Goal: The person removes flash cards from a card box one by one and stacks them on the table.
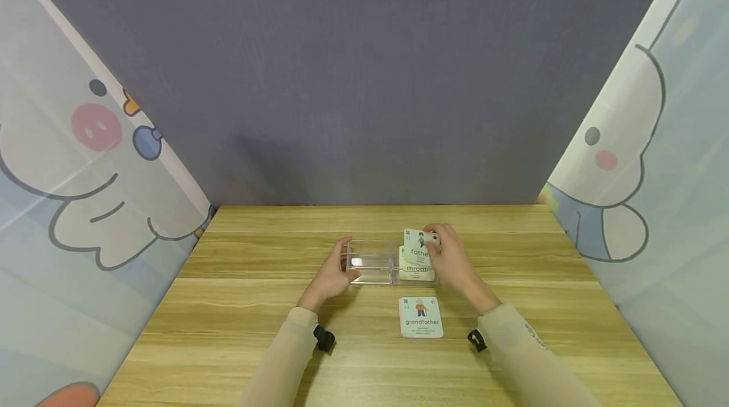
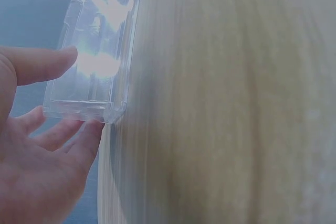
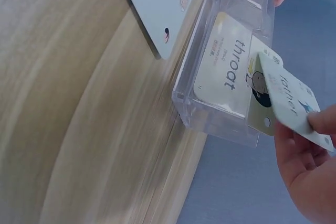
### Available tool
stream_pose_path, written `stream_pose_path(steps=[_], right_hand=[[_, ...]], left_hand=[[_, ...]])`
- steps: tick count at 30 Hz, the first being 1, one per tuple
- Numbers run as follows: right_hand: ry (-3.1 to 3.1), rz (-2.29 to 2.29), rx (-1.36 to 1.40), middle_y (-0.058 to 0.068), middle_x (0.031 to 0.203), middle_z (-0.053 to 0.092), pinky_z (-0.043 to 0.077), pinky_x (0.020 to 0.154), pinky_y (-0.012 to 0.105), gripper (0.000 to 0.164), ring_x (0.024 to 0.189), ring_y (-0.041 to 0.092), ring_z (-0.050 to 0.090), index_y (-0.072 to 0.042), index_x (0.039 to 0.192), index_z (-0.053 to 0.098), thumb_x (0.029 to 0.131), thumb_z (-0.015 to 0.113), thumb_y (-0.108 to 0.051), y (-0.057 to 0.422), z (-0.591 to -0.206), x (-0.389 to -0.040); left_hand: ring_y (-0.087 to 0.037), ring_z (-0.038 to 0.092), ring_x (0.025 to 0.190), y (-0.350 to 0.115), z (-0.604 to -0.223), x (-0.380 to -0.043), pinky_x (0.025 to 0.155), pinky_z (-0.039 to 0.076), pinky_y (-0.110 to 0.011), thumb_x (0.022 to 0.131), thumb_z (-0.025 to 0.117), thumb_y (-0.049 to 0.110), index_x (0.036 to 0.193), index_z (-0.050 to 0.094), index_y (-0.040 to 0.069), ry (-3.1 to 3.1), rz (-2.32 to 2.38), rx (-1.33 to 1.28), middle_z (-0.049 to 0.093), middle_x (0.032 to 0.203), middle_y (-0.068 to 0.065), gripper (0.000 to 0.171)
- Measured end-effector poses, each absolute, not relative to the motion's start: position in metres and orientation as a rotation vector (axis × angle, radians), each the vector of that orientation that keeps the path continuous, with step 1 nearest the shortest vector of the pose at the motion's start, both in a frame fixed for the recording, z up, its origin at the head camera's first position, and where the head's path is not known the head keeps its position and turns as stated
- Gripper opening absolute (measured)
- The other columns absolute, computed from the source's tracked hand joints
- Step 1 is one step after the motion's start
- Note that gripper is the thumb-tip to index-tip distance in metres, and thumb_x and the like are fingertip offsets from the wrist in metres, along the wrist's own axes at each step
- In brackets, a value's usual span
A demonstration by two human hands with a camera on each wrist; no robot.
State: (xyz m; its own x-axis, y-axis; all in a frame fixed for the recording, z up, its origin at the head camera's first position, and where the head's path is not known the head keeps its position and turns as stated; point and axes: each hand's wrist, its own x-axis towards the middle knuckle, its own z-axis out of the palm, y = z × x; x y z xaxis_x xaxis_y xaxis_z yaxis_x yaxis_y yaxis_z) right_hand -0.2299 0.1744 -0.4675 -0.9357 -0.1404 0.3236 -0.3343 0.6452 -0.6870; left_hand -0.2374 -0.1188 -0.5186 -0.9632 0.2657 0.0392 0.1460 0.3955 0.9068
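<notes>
A clear plastic box (image 1: 370,261) with two compartments stands on the table. My left hand (image 1: 335,273) holds its left end; in the left wrist view the thumb (image 2: 50,64) lies over the box and the fingers touch its end wall. My right hand (image 1: 452,261) pinches the "father" card (image 1: 418,245) between thumb and fingers, tilted above the right compartment. In that compartment lies the "throat" card (image 3: 226,66), partly covered by the "father" card in the head view. In front of the box, a "grandfather" card (image 1: 421,325) lies face up on the table.
The wooden table (image 1: 239,331) ends at a dark grey wall panel (image 1: 370,109) behind the box. Cartoon-printed sheets hang on the left (image 1: 34,280) and on the right (image 1: 683,217).
</notes>
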Motion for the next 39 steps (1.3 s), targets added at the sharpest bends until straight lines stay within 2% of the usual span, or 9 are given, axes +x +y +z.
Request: stream_pose_path(steps=[6,11,15,25,32,39], right_hand=[[-2.598,1.208,0.374,0.013,0.122,0.060,0.055,0.075,0.036,0.031,0.091,0.024,0.060,-0.005,0.133,0.056,0.102,0.057,-0.003,0.176,-0.469,-0.229],[-2.597,1.227,0.383,0.009,0.106,0.061,0.047,0.058,0.028,0.031,0.075,0.019,0.052,-0.005,0.133,0.056,0.102,0.058,-0.003,0.177,-0.469,-0.227],[-2.594,1.257,0.393,0.007,0.096,0.058,0.043,0.053,0.026,0.031,0.070,0.018,0.048,-0.005,0.132,0.056,0.102,0.059,-0.002,0.178,-0.468,-0.225],[-2.554,1.259,0.459,0.007,0.092,0.060,0.045,0.056,0.025,0.030,0.073,0.017,0.051,-0.001,0.129,0.059,0.099,0.062,0.002,0.178,-0.465,-0.221],[-2.558,1.288,0.450,0.005,0.088,0.060,0.049,0.056,0.025,0.031,0.073,0.018,0.053,-0.003,0.127,0.061,0.096,0.065,0.001,0.177,-0.461,-0.216],[-2.569,1.349,0.447,0.006,0.092,0.061,0.048,0.059,0.024,0.030,0.076,0.018,0.053,0.000,0.127,0.061,0.096,0.065,0.002,0.178,-0.459,-0.211]], left_hand=[[-0.046,0.050,0.129,-0.119,-0.518,-0.236,0.111,0.041,-0.057,0.091,0.073,0.001,0.159,0.023,0.007,2.520,1.632,0.373,0.046,0.144,-0.025,0.085],[-0.046,0.050,0.130,-0.119,-0.518,-0.236,0.111,0.041,-0.056,0.092,0.072,0.000,0.160,0.021,0.006,2.515,1.626,0.374,0.045,0.145,-0.025,0.085],[-0.045,0.051,0.129,-0.120,-0.518,-0.236,0.110,0.042,-0.055,0.091,0.072,0.000,0.160,0.021,0.005,2.520,1.620,0.384,0.045,0.145,-0.025,0.085],[-0.045,0.050,0.129,-0.120,-0.518,-0.235,0.110,0.042,-0.057,0.092,0.072,0.002,0.160,0.022,0.006,2.512,1.638,0.381,0.045,0.145,-0.024,0.084],[-0.046,0.050,0.129,-0.120,-0.517,-0.235,0.109,0.042,-0.058,0.093,0.072,0.002,0.160,0.022,0.006,2.514,1.634,0.381,0.045,0.145,-0.024,0.084],[-0.046,0.049,0.131,-0.119,-0.516,-0.236,0.111,0.041,-0.057,0.093,0.072,0.003,0.160,0.022,0.007,2.525,1.616,0.373,0.046,0.145,-0.022,0.084]])
